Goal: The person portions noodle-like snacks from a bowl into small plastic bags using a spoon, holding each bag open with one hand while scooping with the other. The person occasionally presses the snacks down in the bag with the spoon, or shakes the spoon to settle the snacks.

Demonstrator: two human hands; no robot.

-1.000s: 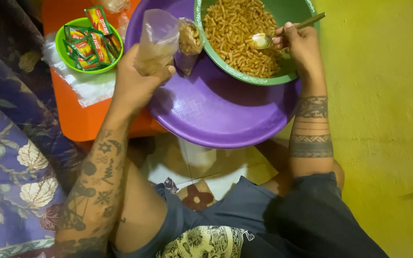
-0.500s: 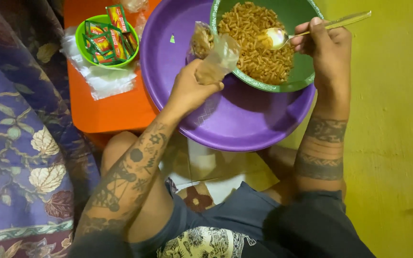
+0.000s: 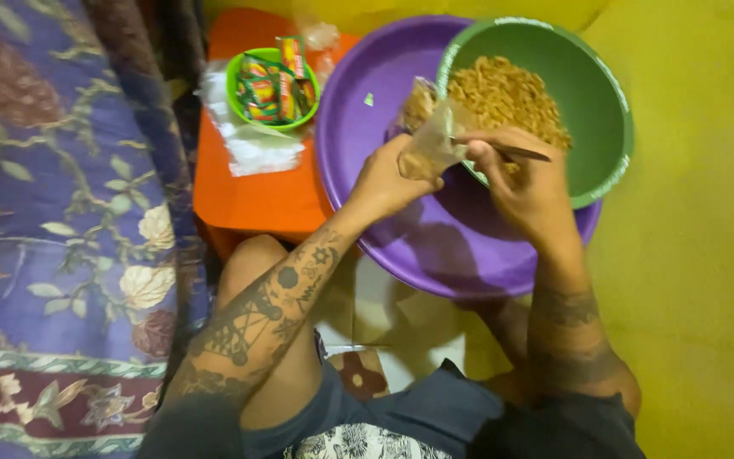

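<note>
Bag point(image 3: 429, 143), clear plastic and partly filled with brown noodles, stands over the seam where the purple basin point(image 3: 367, 183) meets the green bowl point(image 3: 592, 93). The basin is the widest thing here; it rests partly on the orange stool point(image 3: 252, 200) and juts out past it over the person's lap. The bowl sits inside the basin's far right part, its rim overhanging the basin's right edge, with a heap of noodles point(image 3: 503, 98) on its left side and bare green wall on its right. The left hand point(image 3: 388, 183) is curled around the bag from below, gripping its lower half and holding its mouth toward the bowl. The right hand point(image 3: 524, 183) is closed on a spoon point(image 3: 522, 152), which lies at the bag's mouth, just over the bowl's near rim. Both hands almost touch. Left of the basin, on the stool, a small green dish point(image 3: 256, 115) holds sachets, with clear plastic beside it. A yellow surface lies right of the basin, patterned cloth far left.
</note>
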